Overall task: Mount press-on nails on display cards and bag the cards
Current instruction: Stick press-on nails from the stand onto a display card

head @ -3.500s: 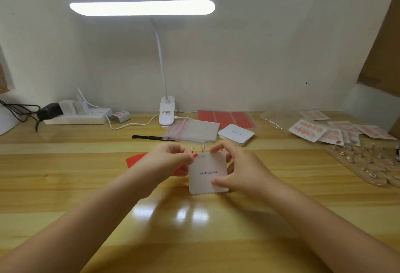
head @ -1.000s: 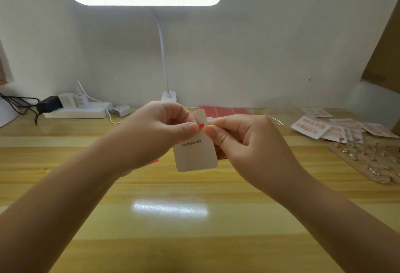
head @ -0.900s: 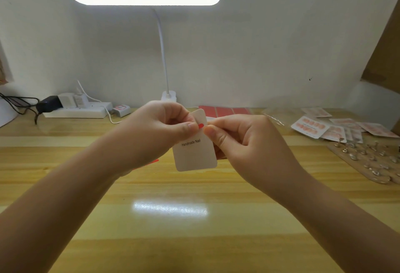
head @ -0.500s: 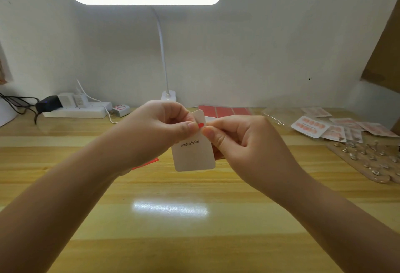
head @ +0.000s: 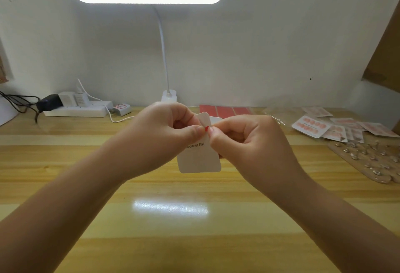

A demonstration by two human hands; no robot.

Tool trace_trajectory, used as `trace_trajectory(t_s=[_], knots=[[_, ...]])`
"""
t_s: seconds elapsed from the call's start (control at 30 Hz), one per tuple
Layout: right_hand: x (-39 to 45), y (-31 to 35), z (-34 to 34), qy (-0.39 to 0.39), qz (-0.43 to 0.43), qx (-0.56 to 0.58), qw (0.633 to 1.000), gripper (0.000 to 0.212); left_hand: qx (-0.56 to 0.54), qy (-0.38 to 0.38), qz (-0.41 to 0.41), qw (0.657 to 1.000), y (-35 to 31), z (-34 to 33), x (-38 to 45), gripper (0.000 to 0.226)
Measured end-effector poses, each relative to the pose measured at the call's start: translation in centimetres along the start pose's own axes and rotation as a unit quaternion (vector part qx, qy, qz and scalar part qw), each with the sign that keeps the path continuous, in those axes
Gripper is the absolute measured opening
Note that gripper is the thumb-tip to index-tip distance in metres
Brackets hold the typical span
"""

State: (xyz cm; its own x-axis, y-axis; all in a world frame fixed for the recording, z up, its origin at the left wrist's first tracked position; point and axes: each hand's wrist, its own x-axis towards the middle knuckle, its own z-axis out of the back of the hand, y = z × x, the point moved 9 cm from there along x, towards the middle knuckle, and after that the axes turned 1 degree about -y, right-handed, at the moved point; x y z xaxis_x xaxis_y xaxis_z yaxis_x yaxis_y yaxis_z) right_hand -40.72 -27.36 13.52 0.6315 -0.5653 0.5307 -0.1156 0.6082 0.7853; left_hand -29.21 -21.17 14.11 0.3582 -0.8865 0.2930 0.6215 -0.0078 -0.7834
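Observation:
A white display card point(head: 200, 158) printed "Handmade Nail" hangs upright above the wooden table point(head: 173, 218), held up in front of me. My left hand point(head: 160, 136) pinches its upper left part between thumb and fingers. My right hand point(head: 249, 143) pinches at the card's right edge, thumb tip meeting the left thumb at a small red bit point(head: 206, 128). What that red bit is I cannot tell. The card's top half is mostly hidden behind my fingers.
Finished cards with pink nails point(head: 309, 126) lie at the right, with bagged ones behind. A board of nail stands point(head: 368, 160) sits nearer. Red adhesive sheets point(head: 225, 111), a desk lamp base point(head: 168, 96) and a power strip point(head: 80, 111) line the back wall.
The card has been lifted off the table and held up since the earliest frame. Over the last second both hands stay almost still; the card sinks slightly.

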Motion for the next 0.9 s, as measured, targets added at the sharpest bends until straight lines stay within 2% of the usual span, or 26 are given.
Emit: trace_trajectory(t_s=[0.17,0.27,0.57,0.67,0.73,0.9], knots=[[-0.2,0.2,0.5,-0.044,0.01,-0.015,0.999,0.02,0.033,-0.05,-0.031,0.998,-0.8,0.3,-0.3,0.015],[0.0,0.1,1.0,-0.063,0.004,-0.006,0.998,0.019,0.007,-0.061,-0.032,0.998,-0.9,0.4,-0.3,0.014],[0.1,0.1,1.6,-0.078,0.0,-0.012,0.997,0.018,-0.093,-0.062,0.025,0.993,-0.1,-0.5,-0.6,0.033],[0.2,-0.1,2.1,-0.091,-0.007,-0.014,0.996,0.017,-0.075,-0.085,0.02,0.993,0.1,0.1,-0.5,0.048],[0.4,-0.2,2.5,-0.1,-0.012,-0.006,0.995,0.017,-0.07,-0.098,0.027,0.992,0.3,0.9,-0.3,0.049],[0.7,-0.4,3.2,-0.106,-0.027,0.009,0.994,0.017,-0.133,-0.056,0.061,0.988,0.7,0.9,0.2,0.051]])
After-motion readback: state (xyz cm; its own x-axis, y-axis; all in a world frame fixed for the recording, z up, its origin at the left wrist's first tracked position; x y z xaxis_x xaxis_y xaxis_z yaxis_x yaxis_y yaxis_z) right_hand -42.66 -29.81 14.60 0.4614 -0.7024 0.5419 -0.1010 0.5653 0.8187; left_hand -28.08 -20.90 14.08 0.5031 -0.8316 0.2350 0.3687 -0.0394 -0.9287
